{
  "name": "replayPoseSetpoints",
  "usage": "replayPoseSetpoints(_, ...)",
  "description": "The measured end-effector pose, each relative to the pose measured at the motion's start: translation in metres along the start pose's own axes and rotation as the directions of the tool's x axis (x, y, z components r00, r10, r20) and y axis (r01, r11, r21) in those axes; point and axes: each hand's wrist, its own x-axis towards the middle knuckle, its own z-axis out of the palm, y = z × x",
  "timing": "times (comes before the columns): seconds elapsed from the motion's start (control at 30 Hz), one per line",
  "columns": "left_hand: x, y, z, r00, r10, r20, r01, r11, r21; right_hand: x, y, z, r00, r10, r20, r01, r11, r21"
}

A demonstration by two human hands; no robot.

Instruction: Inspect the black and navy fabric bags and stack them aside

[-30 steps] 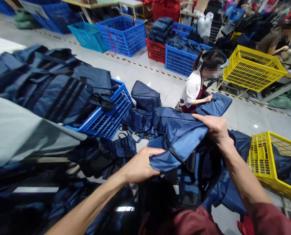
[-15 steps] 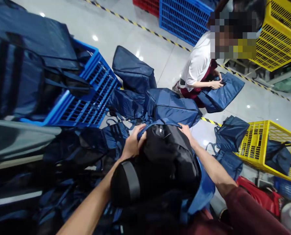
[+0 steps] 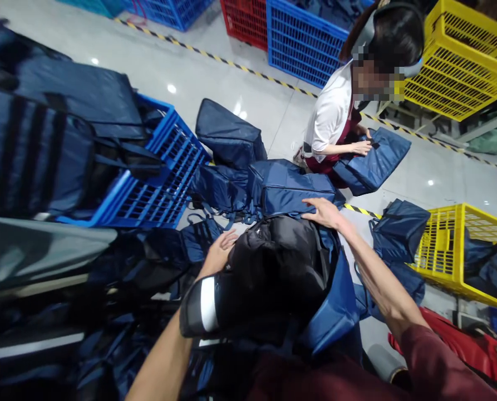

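Observation:
A navy bag (image 3: 335, 306) lies turned inside out in front of me, its black lining (image 3: 281, 262) bulging upward. My left hand (image 3: 219, 250) presses against the left side of the lining, fingers together and mostly flat. My right hand (image 3: 325, 211) rests on the bag's far top edge with fingers stretched out. A dark strap with a pale band (image 3: 208, 303) crosses my left forearm.
Finished navy bags (image 3: 290, 186) pile on the floor ahead. A blue crate (image 3: 165, 178) with bags stands left, a yellow crate (image 3: 444, 245) right. A person in a white shirt (image 3: 329, 120) sits beyond, handling another bag (image 3: 373, 161).
Both hands have let go of the bag's rim and flattened onto it. The black lining has been pushed further out. The view has tilted slightly upward.

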Motion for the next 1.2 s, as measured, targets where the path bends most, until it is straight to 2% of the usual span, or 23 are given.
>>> replayPoseSetpoints(0.1,-0.022,0.011,-0.054,0.997,0.066,0.05,-0.072,0.989,0.129,-0.05,-0.034,-0.041,0.983,-0.081,-0.162,0.109,0.98,0.169)
replayPoseSetpoints(0.17,-0.045,0.033,-0.08,0.98,0.17,0.099,-0.194,0.911,0.364,-0.098,-0.062,-0.042,0.982,-0.081,-0.169,0.127,0.952,0.279)
replayPoseSetpoints(0.2,-0.059,0.046,-0.086,0.967,0.221,0.125,-0.254,0.822,0.51,-0.121,-0.075,-0.032,0.988,-0.091,-0.126,0.128,0.937,0.325)
replayPoseSetpoints(0.27,-0.093,0.072,-0.088,0.934,0.317,0.163,-0.322,0.551,0.77,-0.156,-0.092,0.001,0.994,-0.099,-0.052,0.111,0.933,0.342)
replayPoseSetpoints(0.33,-0.129,0.091,-0.077,0.894,0.41,0.179,-0.31,0.281,0.908,-0.171,-0.097,0.043,0.994,-0.03,-0.108,0.061,0.953,0.296)
replayPoseSetpoints(0.37,-0.146,0.096,-0.071,0.874,0.452,0.176,-0.288,0.191,0.938,-0.171,-0.095,0.062,0.986,0.016,-0.164,0.03,0.963,0.269)
replayPoseSetpoints(0.43,-0.176,0.1,-0.063,0.85,0.505,0.149,-0.229,0.1,0.968,-0.161,-0.088,0.09,0.961,0.084,-0.265,-0.024,0.975,0.223)
replayPoseSetpoints(0.53,-0.21,0.095,-0.064,0.84,0.533,0.101,-0.165,0.073,0.984,-0.136,-0.073,0.11,0.941,0.072,-0.331,-0.023,0.989,0.149)
replayPoseSetpoints(0.57,-0.218,0.094,-0.064,0.824,0.558,0.098,-0.172,0.08,0.982,-0.128,-0.069,0.113,0.936,0.056,-0.348,-0.013,0.992,0.126)
replayPoseSetpoints(0.6,-0.225,0.094,-0.061,0.791,0.603,0.107,-0.205,0.096,0.974,-0.122,-0.064,0.115,0.931,0.041,-0.363,-0.002,0.994,0.105)
replayPoseSetpoints(0.63,-0.231,0.095,-0.054,0.74,0.662,0.123,-0.262,0.116,0.958,-0.116,-0.06,0.117,0.926,0.028,-0.376,0.005,0.996,0.087)
replayPoseSetpoints(0.7,-0.234,0.099,-0.023,0.617,0.775,0.14,-0.393,0.149,0.907,-0.107,-0.053,0.123,0.918,0.014,-0.396,0.007,0.999,0.052)
replayPoseSetpoints(0.73,-0.23,0.101,-0.002,0.574,0.808,0.137,-0.441,0.164,0.882,-0.103,-0.05,0.127,0.915,0.005,-0.403,0.009,0.999,0.033)
replayPoseSetpoints(0.77,-0.224,0.102,0.021,0.55,0.825,0.128,-0.466,0.177,0.867,-0.1,-0.047,0.13,0.911,-0.003,-0.413,0.01,1.0,0.015)
replayPoseSetpoints(0.83,-0.203,0.102,0.063,0.562,0.821,0.099,-0.449,0.202,0.87,-0.096,-0.043,0.136,0.895,-0.002,-0.445,-0.006,1.0,-0.018)
replayPoseSetpoints(0.9,-0.178,0.099,0.087,0.555,0.827,0.087,-0.436,0.201,0.877,-0.094,-0.042,0.139,0.872,0.009,-0.49,-0.032,0.999,-0.038)
replayPoseSetpoints(0.97,-0.159,0.096,0.084,0.536,0.838,0.107,-0.469,0.189,0.863,-0.094,-0.043,0.139,0.853,-0.01,-0.521,-0.022,0.998,-0.055)
replayPoseSetpoints(1.03,-0.154,0.096,0.063,0.506,0.851,0.144,-0.534,0.177,0.826,-0.097,-0.045,0.135,0.84,-0.063,-0.539,0.026,0.997,-0.076)
replayPoseSetpoints(1.13,-0.175,0.106,0.029,0.431,0.888,0.161,-0.62,0.162,0.768,-0.107,-0.042,0.126,0.804,-0.137,-0.579,0.09,0.99,-0.111)
replayPoseSetpoints(1.2,-0.192,0.114,0.021,0.398,0.903,0.163,-0.651,0.153,0.744,-0.114,-0.035,0.119,0.779,-0.165,-0.605,0.107,0.986,-0.132)
